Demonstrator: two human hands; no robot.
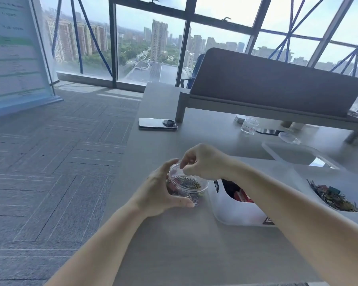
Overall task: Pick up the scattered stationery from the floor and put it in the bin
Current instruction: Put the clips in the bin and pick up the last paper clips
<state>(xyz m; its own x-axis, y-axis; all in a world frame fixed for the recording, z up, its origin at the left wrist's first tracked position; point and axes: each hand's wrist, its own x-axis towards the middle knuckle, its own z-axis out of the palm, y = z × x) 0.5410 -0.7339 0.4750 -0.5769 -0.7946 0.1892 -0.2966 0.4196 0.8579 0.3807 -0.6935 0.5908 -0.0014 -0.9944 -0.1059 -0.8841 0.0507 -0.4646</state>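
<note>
At frame centre on the table (174,244), clear tub (197,187) of paper clips (187,182), wrapped by left hand (163,193), likely to steady it; over its top, right hand (201,162), fingertips bunched together, any clip between them unclear; just right, white bin (236,209).

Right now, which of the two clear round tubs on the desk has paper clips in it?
The near tub, held in the left hand, is full of clips; the far tub under the shelf looks empty.
</note>
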